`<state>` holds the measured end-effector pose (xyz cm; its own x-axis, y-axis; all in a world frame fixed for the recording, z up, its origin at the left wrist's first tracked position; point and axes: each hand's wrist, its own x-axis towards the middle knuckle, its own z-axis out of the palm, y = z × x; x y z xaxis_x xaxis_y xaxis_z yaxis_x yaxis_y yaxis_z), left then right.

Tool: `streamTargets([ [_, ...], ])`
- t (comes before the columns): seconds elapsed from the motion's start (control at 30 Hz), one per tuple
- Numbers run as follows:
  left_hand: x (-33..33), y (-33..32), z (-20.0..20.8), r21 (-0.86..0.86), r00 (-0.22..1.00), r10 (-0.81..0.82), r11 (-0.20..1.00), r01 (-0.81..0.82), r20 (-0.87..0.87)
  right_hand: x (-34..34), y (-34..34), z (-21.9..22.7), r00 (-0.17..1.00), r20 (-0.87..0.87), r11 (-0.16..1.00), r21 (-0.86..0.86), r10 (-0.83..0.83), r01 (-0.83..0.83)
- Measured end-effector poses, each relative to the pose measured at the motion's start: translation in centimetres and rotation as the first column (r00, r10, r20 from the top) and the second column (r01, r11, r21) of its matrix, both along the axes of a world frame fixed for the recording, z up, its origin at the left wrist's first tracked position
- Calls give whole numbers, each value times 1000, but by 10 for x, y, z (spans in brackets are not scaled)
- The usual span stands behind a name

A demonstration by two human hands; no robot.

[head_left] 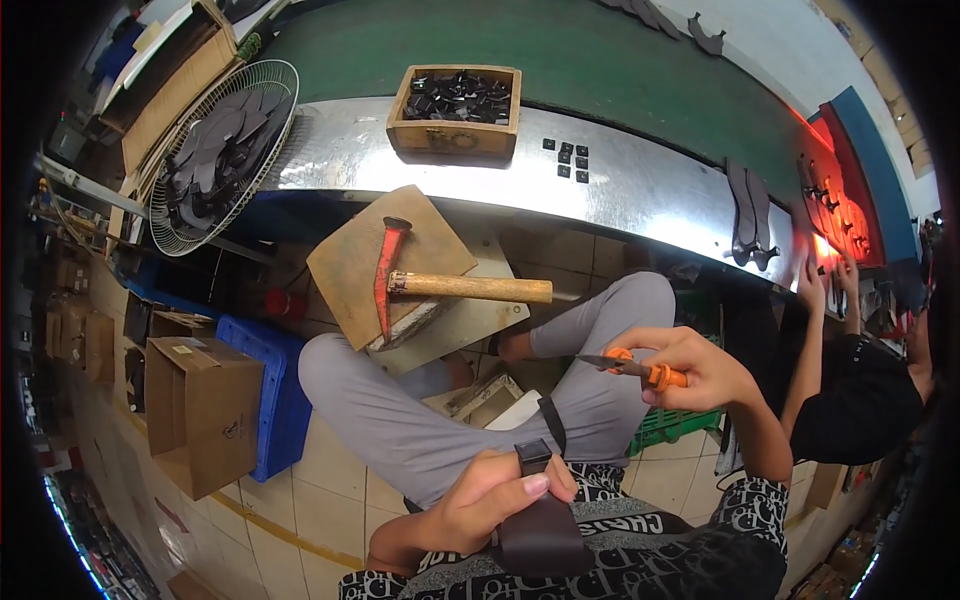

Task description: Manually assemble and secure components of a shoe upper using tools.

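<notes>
Head view showed me a dark strap (553,430) over the lap (430,455), buckle (533,456) already on, I judged; left hand (490,500) gripped it, right hand (708,370) held orange-handled snips (665,377) apart from it, and similar black squares (581,162) waited on the bench (650,192).

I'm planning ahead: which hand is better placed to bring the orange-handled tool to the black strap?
Probably your right hand: it grips the orange-handled tool, tip pointing left, while your left hand holds the black strap.
</notes>
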<state>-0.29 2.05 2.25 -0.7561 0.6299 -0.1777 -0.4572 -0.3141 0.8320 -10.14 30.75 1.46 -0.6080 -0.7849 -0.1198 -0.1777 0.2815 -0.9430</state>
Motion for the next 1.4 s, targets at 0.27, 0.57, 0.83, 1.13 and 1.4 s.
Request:
streamTargets([
  [0.27,2,-5,-9,79,998,-44,996,41,39,10,12,-15,995,16,995,-22,-96,97],
  [0.57,4,-3,-9,77,998,-36,997,32,52,17,16,-19,985,66,986,-27,-160,162],
  [0.83,4,3,0,41,997,31,999,-34,69,18,18,-21,977,101,981,-41,-186,191],
  [1.13,6,-1,-16,194,996,-23,981,6,83,-6,17,-35,838,40,838,75,-545,541],
  [1.4,10,-2,-13,239,996,6,971,-26,84,-149,50,-110,442,-752,524,152,-489,838],
])
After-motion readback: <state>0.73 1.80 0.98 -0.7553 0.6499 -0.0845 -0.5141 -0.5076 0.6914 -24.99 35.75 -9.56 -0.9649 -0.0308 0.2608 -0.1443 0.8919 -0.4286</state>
